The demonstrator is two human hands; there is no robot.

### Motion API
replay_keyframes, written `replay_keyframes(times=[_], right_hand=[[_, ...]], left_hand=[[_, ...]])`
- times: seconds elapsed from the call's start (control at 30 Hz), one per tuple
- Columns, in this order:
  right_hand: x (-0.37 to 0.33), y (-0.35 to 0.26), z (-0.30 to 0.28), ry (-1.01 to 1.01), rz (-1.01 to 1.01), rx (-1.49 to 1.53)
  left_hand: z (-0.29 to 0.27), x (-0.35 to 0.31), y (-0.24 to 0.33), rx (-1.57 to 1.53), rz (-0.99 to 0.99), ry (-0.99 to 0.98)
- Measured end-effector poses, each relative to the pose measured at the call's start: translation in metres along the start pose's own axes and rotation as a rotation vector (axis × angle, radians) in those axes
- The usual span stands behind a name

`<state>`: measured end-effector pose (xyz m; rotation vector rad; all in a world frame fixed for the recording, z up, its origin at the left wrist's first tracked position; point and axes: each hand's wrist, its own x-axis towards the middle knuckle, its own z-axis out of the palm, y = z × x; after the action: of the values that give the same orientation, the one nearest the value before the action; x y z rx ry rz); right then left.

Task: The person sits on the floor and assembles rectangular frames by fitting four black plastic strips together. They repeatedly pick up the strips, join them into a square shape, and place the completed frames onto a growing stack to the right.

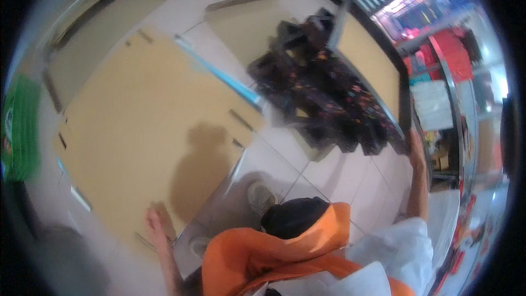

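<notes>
A large tan cardboard sheet (142, 109) with dark slots near its edges lies before me on the left. Over its near edge is my left hand (156, 222), fingers curled; blur hides what they hold, if anything. On the right, my right hand (415, 143) grips the lower edge of a tan panel (368, 64) with a thick dark rim, which leans at a tilt. Against that panel lie several dark pieces with a colourful speckled pattern (329, 90). My right fingertips are partly hidden by the rim.
Another cardboard piece (246, 27) lies beyond on the tiled floor (274, 172). A further flap (104, 27) is at the far left, near a stack of green packs (23, 126). Shelves with red and white goods (438, 93) line the right. My shoe (262, 194) is close to the sheet.
</notes>
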<state>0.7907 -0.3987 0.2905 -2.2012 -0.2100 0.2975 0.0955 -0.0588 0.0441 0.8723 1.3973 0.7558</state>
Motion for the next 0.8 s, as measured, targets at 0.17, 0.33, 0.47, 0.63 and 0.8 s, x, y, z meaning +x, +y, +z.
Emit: replay_keyframes(times=[0.17, 0.33, 0.47, 0.63, 0.8], right_hand=[[-0.096, -0.074, 0.121, 0.187, -0.785, -0.334], [-0.188, -0.117, 0.374, -0.760, -1.013, -0.389], [-0.055, -0.034, 0.565, -0.858, -0.747, -0.393], [-0.002, -0.005, 0.648, -0.951, -0.386, -0.222], [-0.066, -0.031, 0.620, -0.988, -0.223, -0.071]], left_hand=[[-0.088, 0.001, -0.032, 0.734, 0.268, 0.520], [-0.138, 0.047, -0.068, 0.858, 0.085, 0.721], [-0.129, 0.087, -0.067, 0.687, 0.134, 0.812], [-0.147, 0.096, -0.083, 0.360, 0.007, 0.799], [-0.134, 0.061, -0.043, 0.553, 0.083, 0.873]])
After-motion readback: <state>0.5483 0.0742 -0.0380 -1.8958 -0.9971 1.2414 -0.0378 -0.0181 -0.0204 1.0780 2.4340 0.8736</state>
